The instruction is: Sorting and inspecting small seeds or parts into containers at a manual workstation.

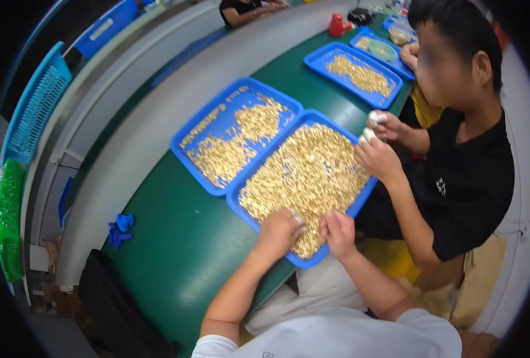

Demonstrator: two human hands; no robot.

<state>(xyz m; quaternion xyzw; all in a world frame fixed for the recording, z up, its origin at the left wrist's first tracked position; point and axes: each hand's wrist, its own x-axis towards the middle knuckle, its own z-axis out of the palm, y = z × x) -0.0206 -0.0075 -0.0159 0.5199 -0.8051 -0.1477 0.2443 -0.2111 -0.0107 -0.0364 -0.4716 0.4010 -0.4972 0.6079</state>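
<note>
Small gold-coloured metal pieces (315,167) fill much of the near blue tray (310,261) in front of me. At the tray's near end, my left hand (281,231) is down at the pieces with its fingers curled together. White covers show on some of its fingertips. Just to its right, my right hand (338,234) is closed, thumb against the fingers, above the near rim. Whatever either hand pinches is too small or too hidden to make out. A second blue tray (226,123) sits against the far left side, with similar pieces in separate heaps.
A co-worker (467,161) with white finger covers sits close on my right, hands by the near tray. Farther along the green table (163,238) are another blue tray (320,58) and a red bottle (338,25). Crumpled blue gloves (121,230) lie at left.
</note>
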